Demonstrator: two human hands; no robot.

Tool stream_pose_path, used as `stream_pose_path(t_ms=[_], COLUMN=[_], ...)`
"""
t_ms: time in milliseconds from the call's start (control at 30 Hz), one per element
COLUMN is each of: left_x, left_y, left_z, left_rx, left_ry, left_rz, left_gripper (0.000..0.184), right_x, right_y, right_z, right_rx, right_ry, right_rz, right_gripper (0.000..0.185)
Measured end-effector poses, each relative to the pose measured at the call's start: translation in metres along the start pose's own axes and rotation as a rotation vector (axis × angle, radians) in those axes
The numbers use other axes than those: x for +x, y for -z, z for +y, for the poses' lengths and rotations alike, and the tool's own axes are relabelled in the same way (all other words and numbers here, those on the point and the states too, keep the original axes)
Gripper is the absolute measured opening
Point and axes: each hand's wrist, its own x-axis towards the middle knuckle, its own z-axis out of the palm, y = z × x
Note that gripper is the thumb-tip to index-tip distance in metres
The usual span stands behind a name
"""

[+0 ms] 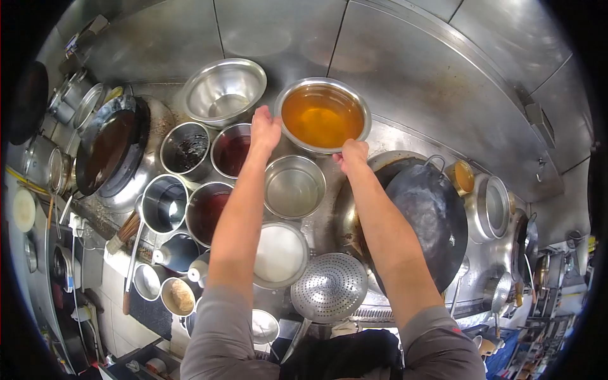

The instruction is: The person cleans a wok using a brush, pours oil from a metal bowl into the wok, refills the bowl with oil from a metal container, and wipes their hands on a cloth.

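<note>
Sleeves: grey, nearest.
Left hand: beside metal bowl, grip unclear.
Right hand: pinching near rim.
Amber liquid: likely heavy, sloshing; grip opposite rims.

We see the wall behind the bowl of liquid and another bowl left of it. Before it we have a pot on the bench, farther forward a basin and a skimmer, and front-right of it a wok.

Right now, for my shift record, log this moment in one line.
bowl: amber liquid inside; left hand: at left rim; right hand: at near rim; grips: unclear; alongside: metal bowl
</note>
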Motion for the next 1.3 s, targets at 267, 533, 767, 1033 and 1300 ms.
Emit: stream_pose_path(t_ms=[267,533,767,1033,1300], left_x=[0.068,0.046,0.012,-0.102,-0.308], left_y=[-0.029,-0.012,0.013,0.026,-0.015], left_z=[-0.04,-0.007,0.065,0.196,0.275], left_rx=[-0.249,-0.445,-0.353,-0.341,-0.473], left_ry=[0.35,0.226,0.008,-0.018,0.02], left_rz=[-0.384,-0.34,-0.267,-0.27,-0.294], left_gripper=[0.052,0.027,0.033,0.032,0.013], right_x=[0.029,0.023,-0.012,-0.092,-0.17], right_y=[0.02,0.036,0.07,0.193,0.387], right_z=[-0.003,-0.027,-0.072,-0.145,-0.165], right_rx=[-0.102,-0.028,0.081,0.081,-0.011], right_ry=[0.125,0.226,0.349,0.421,0.464], right_rz=[0.035,-0.129,-0.237,-0.265,-0.292], right_gripper=[0.008,0.012,0.005,0.017,0.017])
